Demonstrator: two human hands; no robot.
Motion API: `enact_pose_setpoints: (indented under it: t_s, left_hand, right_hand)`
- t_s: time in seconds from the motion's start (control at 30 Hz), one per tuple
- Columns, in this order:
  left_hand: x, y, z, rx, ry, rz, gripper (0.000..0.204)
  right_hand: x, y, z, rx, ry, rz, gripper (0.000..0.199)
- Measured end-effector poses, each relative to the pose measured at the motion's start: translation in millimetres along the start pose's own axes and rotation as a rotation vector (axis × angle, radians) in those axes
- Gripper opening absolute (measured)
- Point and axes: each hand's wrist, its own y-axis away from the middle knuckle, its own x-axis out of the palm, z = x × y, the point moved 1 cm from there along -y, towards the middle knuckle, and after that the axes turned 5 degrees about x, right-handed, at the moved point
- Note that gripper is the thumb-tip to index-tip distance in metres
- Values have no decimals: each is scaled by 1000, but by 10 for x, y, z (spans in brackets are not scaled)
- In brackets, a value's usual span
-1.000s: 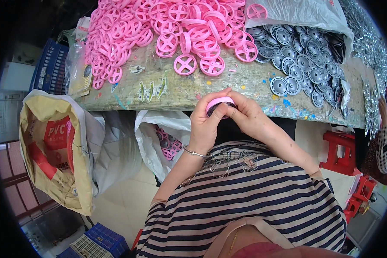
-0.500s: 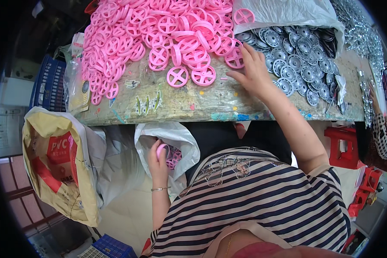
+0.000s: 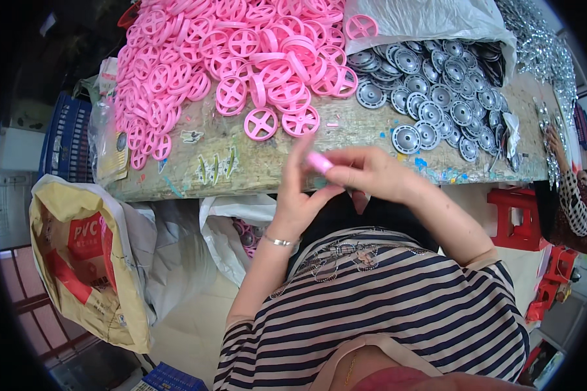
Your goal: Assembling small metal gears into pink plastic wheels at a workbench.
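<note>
Just over the table's front edge my two hands meet. A pink spoked wheel [image 3: 320,162], seen edge-on and blurred, is pinched between the thumb and fingers of my right hand [image 3: 372,171]. Close against its left side is my left hand [image 3: 297,195], fingers stretched upward and thumb reaching toward the right hand; motion smears the fingertips. Beyond the hands lies a large heap of pink wheels [image 3: 244,42]. Silver-grey wheel discs [image 3: 430,112] spill from a white bag to its right. Below my left wrist, more pink wheels [image 3: 249,236] show inside a white sack [image 3: 223,251].
A tall yellow-lined sack [image 3: 88,287] stands open at the left, near blue crates [image 3: 70,140]. Silver tinsel strands [image 3: 541,45] hang over the table's right end. A red stool [image 3: 516,218] and another person's checked sleeve [image 3: 575,201] are on the right.
My left hand has risen from the white sack to the table edge, leaving the pink wheel it held there. My right hand has drawn back from the pink heap with a wheel.
</note>
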Motion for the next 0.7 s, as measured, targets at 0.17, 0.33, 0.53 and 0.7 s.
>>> enact_pose_setpoints:
  t_s: [0.17, 0.33, 0.53, 0.7]
  left_hand:
    - [64, -65, 138, -420, 277, -5, 29]
    - [90, -106, 161, -635, 345, -132, 20]
    - [113, -125, 246, -593, 425, -139, 23]
    - [29, -89, 294, -637, 478, -152, 26]
  right_hand:
    - [-424, -81, -110, 101, 139, -272, 36]
    - [-1331, -635, -309, -303, 577, -735, 30]
    - [-1387, -1203, -255, -425, 1160, -979, 37]
    - [-1416, -1312, -242, -312, 1265, -822, 29]
